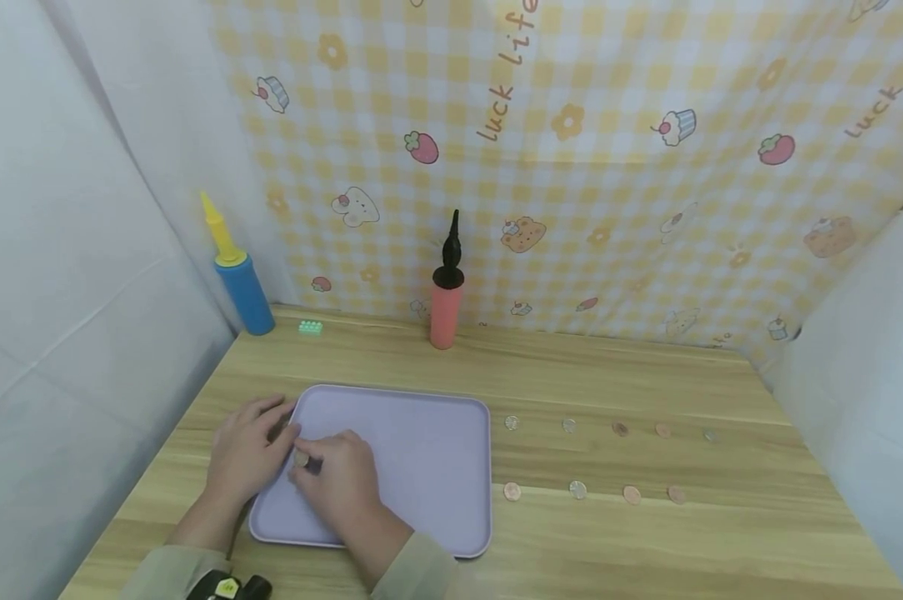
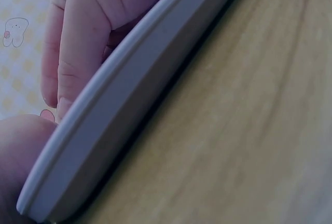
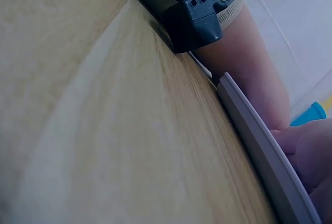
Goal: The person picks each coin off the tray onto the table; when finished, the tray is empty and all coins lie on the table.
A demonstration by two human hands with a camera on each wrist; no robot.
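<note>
In the head view, my right hand (image 1: 342,479) is over the left part of a lavender tray (image 1: 421,467), pinching a small round coin (image 1: 301,457) between thumb and index finger. Beside it, my left hand (image 1: 243,450) rests at the tray's left rim, its thumb close to the right fingertips. Seen from the left wrist, the tray's raised edge (image 2: 119,94) hides part of the fingers (image 2: 78,63) behind it. The coin does not show in either wrist view. To the right of the tray, several silver and copper coins (image 1: 577,489) lie in two rows.
At the back stand a blue hand pump (image 1: 245,292) with a yellow nozzle and a pink one (image 1: 445,312) with a black nozzle. A mint-green toy brick (image 1: 311,327) lies near the blue pump. Patterned cloth (image 1: 571,167) hangs behind the wooden table (image 1: 609,567).
</note>
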